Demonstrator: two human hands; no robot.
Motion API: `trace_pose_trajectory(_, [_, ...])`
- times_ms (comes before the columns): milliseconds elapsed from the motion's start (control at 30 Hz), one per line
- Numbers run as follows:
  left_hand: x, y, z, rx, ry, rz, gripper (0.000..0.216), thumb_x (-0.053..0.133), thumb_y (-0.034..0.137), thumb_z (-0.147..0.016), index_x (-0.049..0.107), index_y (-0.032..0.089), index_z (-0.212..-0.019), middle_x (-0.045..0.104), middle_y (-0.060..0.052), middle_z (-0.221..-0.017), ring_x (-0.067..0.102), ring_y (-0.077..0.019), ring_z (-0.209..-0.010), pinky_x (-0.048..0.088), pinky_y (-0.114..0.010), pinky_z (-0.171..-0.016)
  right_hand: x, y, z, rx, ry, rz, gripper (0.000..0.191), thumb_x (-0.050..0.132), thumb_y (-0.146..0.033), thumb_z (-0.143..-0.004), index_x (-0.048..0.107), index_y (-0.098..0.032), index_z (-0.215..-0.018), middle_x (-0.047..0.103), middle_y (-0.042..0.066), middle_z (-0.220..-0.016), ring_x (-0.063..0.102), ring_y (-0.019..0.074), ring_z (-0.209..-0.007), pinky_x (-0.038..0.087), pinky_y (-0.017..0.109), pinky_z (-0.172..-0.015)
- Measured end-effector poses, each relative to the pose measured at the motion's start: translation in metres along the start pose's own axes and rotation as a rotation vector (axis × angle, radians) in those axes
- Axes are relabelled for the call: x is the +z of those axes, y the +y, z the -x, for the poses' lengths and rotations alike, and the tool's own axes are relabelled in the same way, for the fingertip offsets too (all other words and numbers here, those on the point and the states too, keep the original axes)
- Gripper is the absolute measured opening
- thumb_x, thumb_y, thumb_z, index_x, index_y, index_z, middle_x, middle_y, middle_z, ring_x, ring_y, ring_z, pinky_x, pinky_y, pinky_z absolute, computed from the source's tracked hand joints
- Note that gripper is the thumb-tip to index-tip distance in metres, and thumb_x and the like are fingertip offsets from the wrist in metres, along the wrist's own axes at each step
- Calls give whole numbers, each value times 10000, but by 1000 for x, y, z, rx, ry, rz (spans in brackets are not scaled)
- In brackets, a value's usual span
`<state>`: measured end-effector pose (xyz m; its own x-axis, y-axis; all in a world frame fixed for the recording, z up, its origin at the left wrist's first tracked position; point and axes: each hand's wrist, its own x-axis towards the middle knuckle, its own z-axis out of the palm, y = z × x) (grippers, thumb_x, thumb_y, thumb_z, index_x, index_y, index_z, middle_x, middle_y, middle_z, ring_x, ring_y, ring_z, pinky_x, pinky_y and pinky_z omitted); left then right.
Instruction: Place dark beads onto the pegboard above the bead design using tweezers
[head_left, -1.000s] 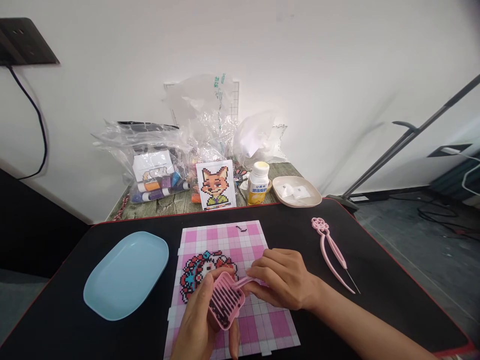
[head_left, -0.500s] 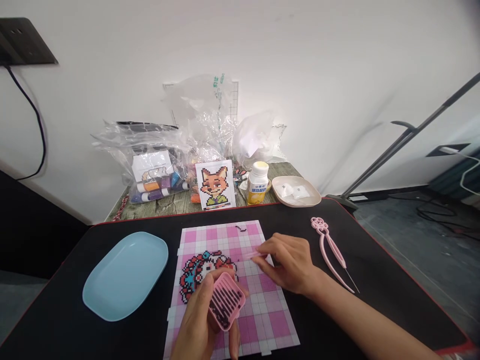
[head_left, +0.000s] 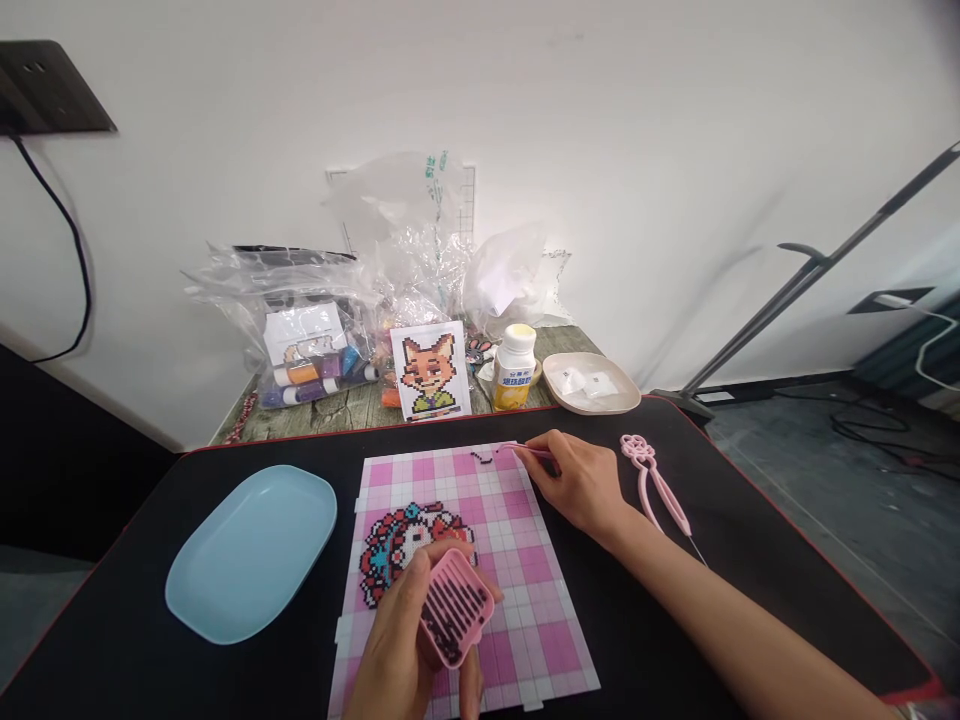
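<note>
Both hands are busy: the left hand [head_left: 397, 655] fingers clasp the bead tray [head_left: 454, 603] over the near board [head_left: 536, 640], and the right hand [head_left: 583, 487] fingers pinch a thin pick [head_left: 523, 450] at its far edge. The tray seems light, stiff and easy to spill; grip its sides.

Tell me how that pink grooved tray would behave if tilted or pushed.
The pink grooved tray looks like thin plastic, so probably light and stiff. Its dark beads lie in open grooves, so tilting would likely spill them.

wall: white [head_left: 637, 150] | socket: black, upper left [head_left: 52, 88] | floor: grey, right [head_left: 862, 470] | table: wood [head_left: 352, 405], black mat [head_left: 787, 530]
</note>
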<state>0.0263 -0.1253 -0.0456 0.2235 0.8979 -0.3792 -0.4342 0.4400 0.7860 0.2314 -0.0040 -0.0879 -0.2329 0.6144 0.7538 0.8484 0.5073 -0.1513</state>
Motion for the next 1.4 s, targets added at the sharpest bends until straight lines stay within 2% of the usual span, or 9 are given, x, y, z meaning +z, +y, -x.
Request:
trace_pose_trajectory(133, [3,0,1,16,25,3,467,404,576,-911,566,193,-1124,710,-73,-924,516,-89,-298,421,-267,-382,4,2,2,42,-94,38,318,495,-411,-937,605,-176,-754,673,-9,-610,616,105,-526,281,222,-464])
trace_pose_trajectory(300, [3,-2,1,7,34,-2,482,407,586,-907,561,189,-1133,707,-98,-1015,507,-75,-285,424,-269,-379,7,3,5,71,-171,63,316,478,-413,-941,616,-180,-778,681,-6,-627,634,119,-554,257,232,-469])
trace_pose_trajectory(900, [0,-2,1,-33,50,21,513,411,585,-904,446,203,-1243,714,-120,-988,514,-99,-290,408,-262,-360,11,2,7,78,-209,83,364,428,-432,-952,616,-180,-768,679,8,-630,622,116,-553,223,237,-473])
trace_pose_trajectory(1400, [-5,-6,-2,-29,24,30,493,393,581,-914,482,193,-1205,719,-115,-983,519,-98,-282,427,-271,-360,8,1,5,68,-242,86,361,415,-427,-955,608,-181,-776,689,14,-646,633,135,-571,228,235,-486])
